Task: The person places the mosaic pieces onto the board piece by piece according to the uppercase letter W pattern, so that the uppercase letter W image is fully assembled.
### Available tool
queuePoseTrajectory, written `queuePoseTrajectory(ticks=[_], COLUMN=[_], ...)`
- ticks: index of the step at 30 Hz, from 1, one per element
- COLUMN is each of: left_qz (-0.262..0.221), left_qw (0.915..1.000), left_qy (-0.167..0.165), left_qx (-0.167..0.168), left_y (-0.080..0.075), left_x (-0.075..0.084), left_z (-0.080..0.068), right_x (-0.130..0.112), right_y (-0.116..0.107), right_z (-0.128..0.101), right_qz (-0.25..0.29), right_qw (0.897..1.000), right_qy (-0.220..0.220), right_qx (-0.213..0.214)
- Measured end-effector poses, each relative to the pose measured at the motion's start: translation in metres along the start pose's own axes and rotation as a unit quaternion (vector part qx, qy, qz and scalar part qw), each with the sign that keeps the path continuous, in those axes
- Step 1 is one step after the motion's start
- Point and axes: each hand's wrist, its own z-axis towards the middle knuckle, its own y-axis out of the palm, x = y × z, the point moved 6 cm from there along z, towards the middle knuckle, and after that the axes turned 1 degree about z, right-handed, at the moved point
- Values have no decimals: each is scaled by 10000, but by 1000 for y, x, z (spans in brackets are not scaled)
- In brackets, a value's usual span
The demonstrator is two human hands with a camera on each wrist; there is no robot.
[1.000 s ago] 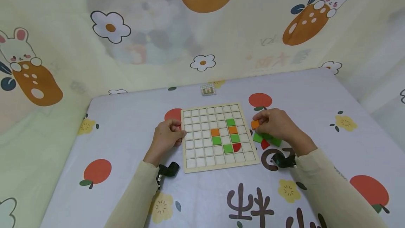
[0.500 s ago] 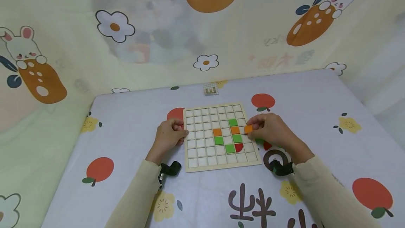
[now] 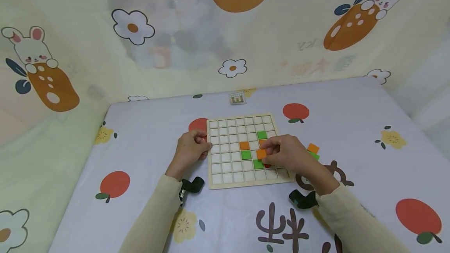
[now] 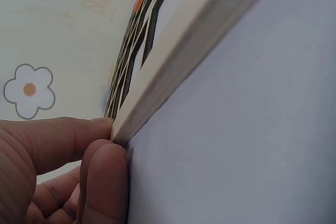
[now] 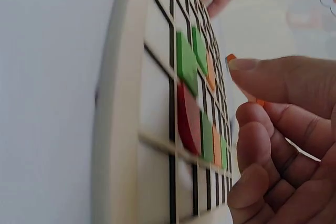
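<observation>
A pale wooden grid board [image 3: 251,184] lies on the table, several of its cells filled with green, orange and red pieces. My left hand [image 3: 188,151] grips the board's left edge between thumb and fingers. Over the right half of the grid, my right hand [image 3: 288,153] pinches an orange square tile [image 3: 261,154] by its edges. In the right wrist view this tile is raised above the grid, partly hidden by the thumb. A red rounded piece [image 5: 187,121] sits in a cell beside a green tile [image 5: 186,64]. On the left of the pattern are another orange tile [image 3: 244,145] and a green tile [image 3: 245,155].
Loose tiles, an orange one [image 3: 313,148] and a green one [image 3: 314,155], lie right of the board, partly behind the right hand. A small card with a grid picture [image 3: 237,98] lies near the table's back edge. A printed cloth hangs behind.
My right hand has carried the orange tile from the loose pile at the right leftward over the board. The left hand stays at the board's left edge.
</observation>
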Motion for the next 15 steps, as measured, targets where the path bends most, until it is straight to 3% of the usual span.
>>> queuePoseTrajectory(ticks=[15], left_qz=[-2], left_qw=[10000], left_qy=[19], left_qx=[-17], left_y=[-1], left_x=[-1], left_z=[0], right_x=[-17], right_y=[33], right_z=[-1], right_qz=[-139], right_qw=[9996], right_qy=[-223], right_qx=[-90])
